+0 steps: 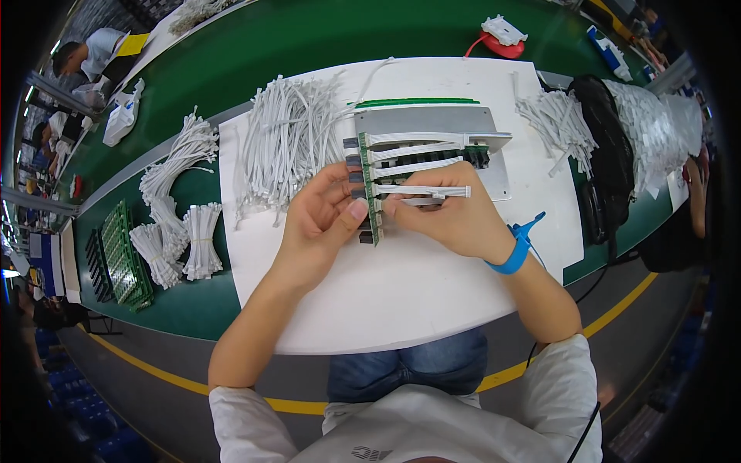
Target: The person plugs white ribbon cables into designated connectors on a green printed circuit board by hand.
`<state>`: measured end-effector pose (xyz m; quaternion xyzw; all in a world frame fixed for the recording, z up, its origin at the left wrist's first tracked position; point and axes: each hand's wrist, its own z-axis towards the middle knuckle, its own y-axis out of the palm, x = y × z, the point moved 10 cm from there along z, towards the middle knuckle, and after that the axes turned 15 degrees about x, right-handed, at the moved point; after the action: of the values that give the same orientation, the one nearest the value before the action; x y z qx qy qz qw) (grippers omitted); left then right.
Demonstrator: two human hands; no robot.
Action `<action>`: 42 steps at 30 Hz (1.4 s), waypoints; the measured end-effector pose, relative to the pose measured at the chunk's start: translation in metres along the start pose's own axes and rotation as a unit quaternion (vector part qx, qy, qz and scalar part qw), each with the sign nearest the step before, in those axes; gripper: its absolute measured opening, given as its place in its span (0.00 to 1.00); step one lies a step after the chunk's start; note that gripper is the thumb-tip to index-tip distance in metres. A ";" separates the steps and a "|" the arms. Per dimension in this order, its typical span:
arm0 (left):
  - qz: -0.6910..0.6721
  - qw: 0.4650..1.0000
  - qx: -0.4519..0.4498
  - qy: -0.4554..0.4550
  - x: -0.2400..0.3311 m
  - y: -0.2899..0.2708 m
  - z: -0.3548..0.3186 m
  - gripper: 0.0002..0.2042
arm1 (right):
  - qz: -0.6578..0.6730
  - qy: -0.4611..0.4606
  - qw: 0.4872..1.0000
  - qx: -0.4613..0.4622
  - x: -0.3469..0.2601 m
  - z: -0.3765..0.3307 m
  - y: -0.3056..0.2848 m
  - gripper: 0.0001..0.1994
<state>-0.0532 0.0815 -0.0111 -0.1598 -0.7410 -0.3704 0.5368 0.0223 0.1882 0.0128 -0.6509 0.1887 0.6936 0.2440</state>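
A narrow green circuit board (376, 233) stands on edge in front of me, with black connectors along its left side. Several white flat cables (417, 147) run from it to the right. My left hand (315, 220) grips the board's left side, thumb and fingers closed around its lower half. From the other side, my right hand (455, 220) pinches at the board where a white cable (440, 190) joins it; that cable's free end lies over the fingers. A blue wrist strap (515, 255) circles my right wrist. Beneath the cables is a grey metal plate (482, 117) with dark connectors on it.
Loose white cables (285, 139) are heaped on the white board (370, 309), with another pile (557, 123) at right. Bundled cables (202, 239) and stacked green circuit boards (127, 255) lie at left. A black bag (598, 139) and clear plastic bag (648, 131) sit far right.
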 end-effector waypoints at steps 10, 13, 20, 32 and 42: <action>0.005 1.000 0.000 -0.019 -0.008 -0.009 0.006 0.08 | -0.008 -0.002 1.000 0.019 -0.007 0.000 -0.004 0.06; 0.003 1.000 0.004 -0.028 -0.009 -0.007 0.004 0.08 | -0.008 -0.011 1.000 0.024 -0.007 0.000 -0.006 0.06; -0.041 0.994 -0.054 -0.082 -0.013 0.001 0.001 0.13 | -0.017 0.012 1.000 -0.018 -0.010 -0.007 0.003 0.06; -0.016 0.995 -0.063 -0.077 -0.018 -0.003 0.004 0.12 | -0.031 0.007 0.999 -0.030 -0.004 -0.005 0.003 0.06; 0.079 0.987 0.040 0.133 0.044 -0.024 0.013 0.13 | -0.007 0.084 0.987 -0.136 0.000 -0.014 0.023 0.17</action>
<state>-0.0930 0.0677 0.0180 -0.1454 -0.6624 -0.3151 0.6640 0.0200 0.1614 0.0101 -0.7356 0.1078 0.6537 0.1416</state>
